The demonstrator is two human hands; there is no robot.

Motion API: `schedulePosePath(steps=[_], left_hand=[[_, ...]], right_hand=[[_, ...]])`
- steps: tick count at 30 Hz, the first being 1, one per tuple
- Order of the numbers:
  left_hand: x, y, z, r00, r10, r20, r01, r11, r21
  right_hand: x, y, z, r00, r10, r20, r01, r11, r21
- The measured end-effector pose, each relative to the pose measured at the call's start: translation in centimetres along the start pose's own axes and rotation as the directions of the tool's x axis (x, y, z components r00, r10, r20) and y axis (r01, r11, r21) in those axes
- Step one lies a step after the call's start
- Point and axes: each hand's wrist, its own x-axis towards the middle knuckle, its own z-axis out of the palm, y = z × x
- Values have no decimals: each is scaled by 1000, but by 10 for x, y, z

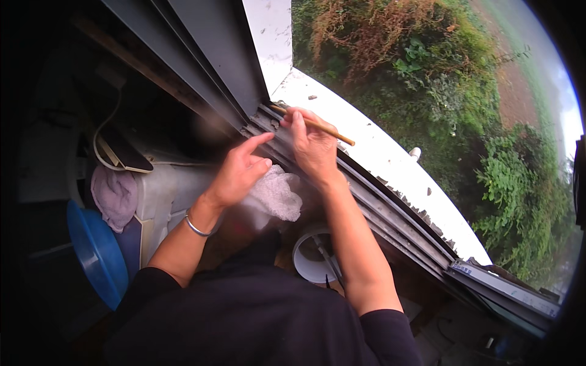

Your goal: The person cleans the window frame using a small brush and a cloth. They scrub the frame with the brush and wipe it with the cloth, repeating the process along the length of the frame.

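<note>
My right hand [313, 142] grips a thin wooden stick [339, 135] like a pen. The stick's far end reaches into the corner of a sliding-window track [284, 137], where dark dirt and debris lie in the grooves. My left hand [240, 171] hovers just inside the track, index finger and thumb apart, with nothing visible between them. The index finger points towards the dirty corner. Below and beside this hand is a pale, crumpled terry cloth [279, 194]; the hand partly covers it, and what supports it is hidden. A metal bangle [198, 226] circles my left wrist.
Outside the track runs a white ledge [389, 169] with scattered debris, and bushes [421, 91] grow beyond. A grey window frame [215, 50] rises at the corner. Inside are a white bucket [304, 258], a blue basin [98, 256] and a mauve towel [114, 194] draped over a surface.
</note>
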Motion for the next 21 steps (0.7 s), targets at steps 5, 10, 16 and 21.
schedulePosePath(steps=[5,10,16,21], left_hand=[[-6,4,3,999,-33,4,33,999,-9],[-7,6,-3,999,-29,22,29,999,-21],[-9,-1,0,1000,-15,24,16,1000,-20],[-5,2,-3,999,-14,46,16,998,-54]], right_hand=[[-9,-9,-4,999,-11,35,3,974,224],[-4,-9,-23,996,88,12,-87,995,-43],[-6,-2,0,999,-14,50,8,992,124],[-35,-50,-83,999,35,13,-36,996,80]])
